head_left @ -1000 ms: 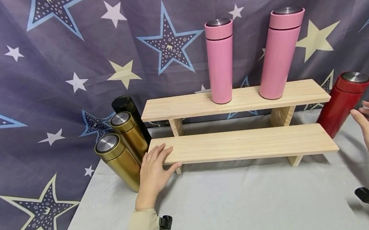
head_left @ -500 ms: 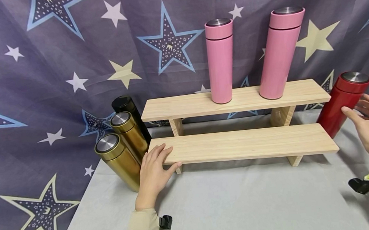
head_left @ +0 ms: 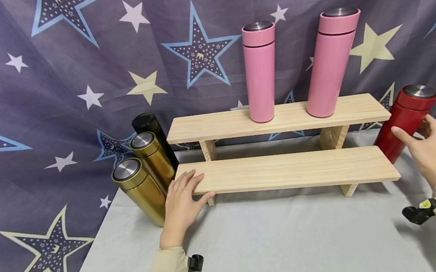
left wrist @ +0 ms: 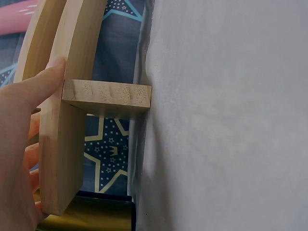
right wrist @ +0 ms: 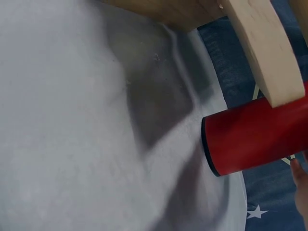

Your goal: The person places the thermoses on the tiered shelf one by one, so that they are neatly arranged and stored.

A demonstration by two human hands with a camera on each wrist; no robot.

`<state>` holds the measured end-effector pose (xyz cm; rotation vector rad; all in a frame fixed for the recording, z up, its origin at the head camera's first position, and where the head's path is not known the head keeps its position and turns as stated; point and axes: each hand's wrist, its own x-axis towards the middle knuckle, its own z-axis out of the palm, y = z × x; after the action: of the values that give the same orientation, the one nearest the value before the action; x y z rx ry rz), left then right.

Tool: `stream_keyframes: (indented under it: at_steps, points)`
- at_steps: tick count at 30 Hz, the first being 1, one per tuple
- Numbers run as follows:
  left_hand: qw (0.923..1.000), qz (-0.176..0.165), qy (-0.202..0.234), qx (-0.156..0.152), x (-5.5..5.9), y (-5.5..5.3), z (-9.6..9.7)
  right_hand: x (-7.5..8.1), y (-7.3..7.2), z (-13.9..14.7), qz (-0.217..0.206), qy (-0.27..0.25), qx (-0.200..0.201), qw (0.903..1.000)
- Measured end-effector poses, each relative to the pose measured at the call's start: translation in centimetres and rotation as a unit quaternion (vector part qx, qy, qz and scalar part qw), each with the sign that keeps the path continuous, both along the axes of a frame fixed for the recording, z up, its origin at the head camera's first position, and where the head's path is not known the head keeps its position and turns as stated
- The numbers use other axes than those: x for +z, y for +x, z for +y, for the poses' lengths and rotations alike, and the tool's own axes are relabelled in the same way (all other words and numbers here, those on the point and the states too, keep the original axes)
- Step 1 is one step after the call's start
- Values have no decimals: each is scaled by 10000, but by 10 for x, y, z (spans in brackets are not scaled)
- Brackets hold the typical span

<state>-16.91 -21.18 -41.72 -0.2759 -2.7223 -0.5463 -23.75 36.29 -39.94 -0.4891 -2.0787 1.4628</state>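
At the right end of the two-tier wooden stand (head_left: 288, 171), a red vacuum flask (head_left: 407, 113) with a steel-topped lid stands on the cloth. My right hand (head_left: 428, 150) grips it from the right, thumb across its front and fingers going behind it. In the right wrist view, the base of the red flask shows beside the board end, with fingertips (right wrist: 297, 168) at its side. My left hand (head_left: 181, 203) rests on the left end of the lower board, fingers laid on top and thumb at the front edge. Two pink flasks (head_left: 261, 77) stand on the upper board.
Left of the stand, close to my left hand, are two gold flasks (head_left: 145, 195) and a black flask (head_left: 153, 127) behind them. A starry curtain (head_left: 76, 176) hangs behind. Grey-white cloth (head_left: 283, 239) covers the table in front of the stand.
My right hand has moved left from beside the red flask and now has its thumb and fingers round it. The left hand, the stand and the flasks stay where they were.
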Motion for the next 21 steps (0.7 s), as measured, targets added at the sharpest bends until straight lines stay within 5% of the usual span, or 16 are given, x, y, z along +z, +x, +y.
stream_keyframes:
  at_steps: [7, 21]
  points:
    - [10000, 8, 14, 8, 1, 0, 0, -3, -3, -2, -386, 64, 186, 9991]
    - [10000, -7, 0, 13, 0, 0, 0, -6, -6, -6, -170, -34, -94, 9998]
